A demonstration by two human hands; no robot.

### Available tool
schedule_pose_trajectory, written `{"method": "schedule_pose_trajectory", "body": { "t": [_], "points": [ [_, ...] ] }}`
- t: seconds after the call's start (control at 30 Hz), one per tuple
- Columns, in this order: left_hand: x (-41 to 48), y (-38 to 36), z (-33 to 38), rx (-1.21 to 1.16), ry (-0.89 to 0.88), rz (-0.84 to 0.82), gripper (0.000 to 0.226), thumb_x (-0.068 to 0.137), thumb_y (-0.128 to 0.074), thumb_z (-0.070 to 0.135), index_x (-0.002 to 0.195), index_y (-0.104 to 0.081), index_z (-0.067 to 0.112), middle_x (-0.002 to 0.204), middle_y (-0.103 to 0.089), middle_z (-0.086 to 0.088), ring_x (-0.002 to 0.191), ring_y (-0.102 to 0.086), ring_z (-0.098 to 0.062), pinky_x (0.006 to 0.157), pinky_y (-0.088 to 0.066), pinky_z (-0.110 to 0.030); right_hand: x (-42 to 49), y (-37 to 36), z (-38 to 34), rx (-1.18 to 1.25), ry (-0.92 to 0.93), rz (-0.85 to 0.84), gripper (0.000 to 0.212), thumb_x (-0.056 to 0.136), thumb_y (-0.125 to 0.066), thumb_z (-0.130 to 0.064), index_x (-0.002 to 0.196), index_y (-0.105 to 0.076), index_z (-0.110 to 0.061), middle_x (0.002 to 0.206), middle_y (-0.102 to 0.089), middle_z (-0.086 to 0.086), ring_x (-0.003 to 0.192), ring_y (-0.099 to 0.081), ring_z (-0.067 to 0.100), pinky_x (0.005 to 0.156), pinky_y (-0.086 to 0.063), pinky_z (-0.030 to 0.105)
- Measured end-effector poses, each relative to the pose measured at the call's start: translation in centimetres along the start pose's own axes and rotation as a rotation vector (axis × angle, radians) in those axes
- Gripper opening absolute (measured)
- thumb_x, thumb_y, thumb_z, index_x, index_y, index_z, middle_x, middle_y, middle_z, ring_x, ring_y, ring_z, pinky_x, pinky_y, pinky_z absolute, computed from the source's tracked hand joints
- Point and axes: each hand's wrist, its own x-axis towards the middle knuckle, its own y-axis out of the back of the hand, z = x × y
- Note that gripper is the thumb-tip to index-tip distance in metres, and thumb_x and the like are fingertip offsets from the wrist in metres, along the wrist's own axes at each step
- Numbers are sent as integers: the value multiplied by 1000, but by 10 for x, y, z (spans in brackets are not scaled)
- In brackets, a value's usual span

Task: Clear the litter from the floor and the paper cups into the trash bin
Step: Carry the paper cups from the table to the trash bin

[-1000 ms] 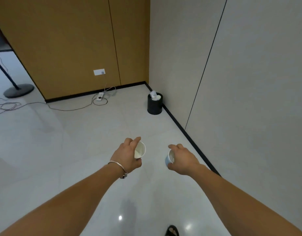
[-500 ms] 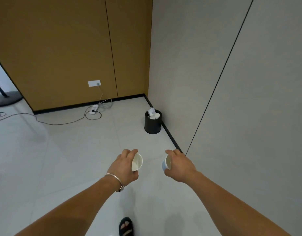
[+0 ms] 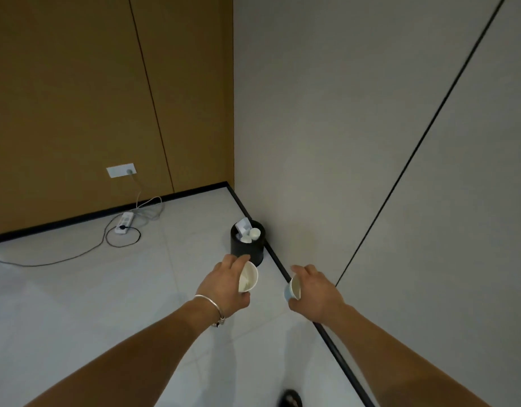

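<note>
The left hand (image 3: 224, 284) curls round a white paper cup (image 3: 248, 277), its round mouth tipped back toward the person, and a thin metal bangle (image 3: 212, 306) circles that wrist. The right hand (image 3: 315, 292) grips a smaller cup (image 3: 293, 287) with a pale blue outside. The trash bin (image 3: 247, 251), a matte black cylinder holding cups and crumpled white paper, stands at twelve o'clock from the left hand, close against the grey wall's black skirting (image 3: 277, 261). The smooth pale floor (image 3: 106, 304) lies open toward nine o'clock. A white power strip (image 3: 125, 226) and looping cable (image 3: 77, 257) sit at ten o'clock.
</note>
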Motion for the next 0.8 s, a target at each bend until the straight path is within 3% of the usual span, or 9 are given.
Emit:
{"method": "schedule_pose_trajectory", "body": {
  "t": [0.23,0.43,0.67,0.8],
  "points": [
    [158,-4,-4,7,32,-24,83,72,-68,36,144,-27,27,131,-41,-1,111,-49,-25,93,-47,-36,159,49,43,10,48,-14,80,84,-66,-37,151,-25,-22,142,-36,6,124,-43,26,101,-42,32],
    [267,-3,-18,-48,126,2,80,70,-71,40,138,-31,29,125,-45,-1,107,-52,-24,87,-50,-34,276,93,66,-33,91,-61,80,84,-67,-36,151,-25,-22,142,-36,7,124,-43,27,101,-43,34],
    [389,-29,-88,-123,200,-7,93,70,-72,35,147,-20,27,130,-42,0,108,-50,-21,88,-45,-29,419,84,64,-30,118,-119,80,84,-67,-36,152,-25,-23,143,-35,3,124,-42,24,100,-42,32],
    [466,-60,-144,-198,248,-62,88,72,-72,40,145,-26,24,134,-40,1,114,-49,-21,91,-45,-29,513,58,61,-16,87,-137,80,83,-67,-38,151,-25,-24,142,-37,2,122,-43,22,98,-43,32]
  ]
}}
